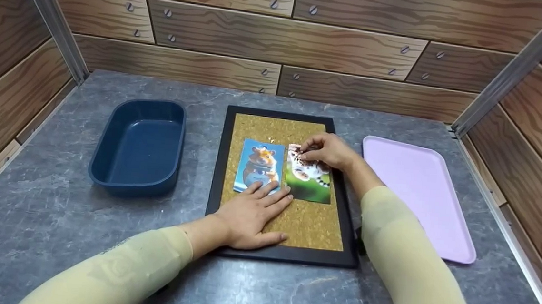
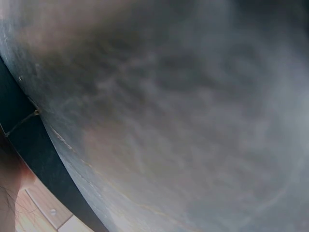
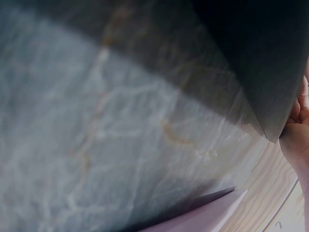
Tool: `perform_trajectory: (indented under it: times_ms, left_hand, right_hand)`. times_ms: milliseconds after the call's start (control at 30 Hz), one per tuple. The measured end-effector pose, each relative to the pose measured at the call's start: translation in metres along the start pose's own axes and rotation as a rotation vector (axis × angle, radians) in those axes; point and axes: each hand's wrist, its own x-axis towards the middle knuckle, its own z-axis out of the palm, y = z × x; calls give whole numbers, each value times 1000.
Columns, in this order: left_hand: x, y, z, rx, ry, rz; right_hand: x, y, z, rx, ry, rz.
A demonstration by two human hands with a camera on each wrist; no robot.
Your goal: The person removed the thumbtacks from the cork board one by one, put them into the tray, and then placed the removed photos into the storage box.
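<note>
Two hands at work over picture cards on a black-framed corkboard [image 1: 304,228]
Left hand [image 1: 249,217] flat, fingers spread, gripping nothing, fingertips on the hamster card's [image 1: 260,163] lower edge; right hand [image 1: 329,151] has bent fingers and thumb close together over the striped-tailed animal card's [image 1: 311,176] top, any pinched item impossible to tell; navy tub [image 1: 132,189] left of both hands, lilac tray [image 1: 421,191] right.
</note>
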Motion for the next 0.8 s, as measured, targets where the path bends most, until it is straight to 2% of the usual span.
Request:
perform_trajectory:
  times_ms: [133,367,800]
  left_hand:
    - [0,0,-1,-6,3,2]
    - [0,0,-1,-1,1,2]
    - [0,0,-1,0,-5,0]
  right_hand:
    - [-1,0,0,35,-14,13]
    - [-2,-1,-1,23,-11,10]
    - [-2,0,-2,73,-24,13]
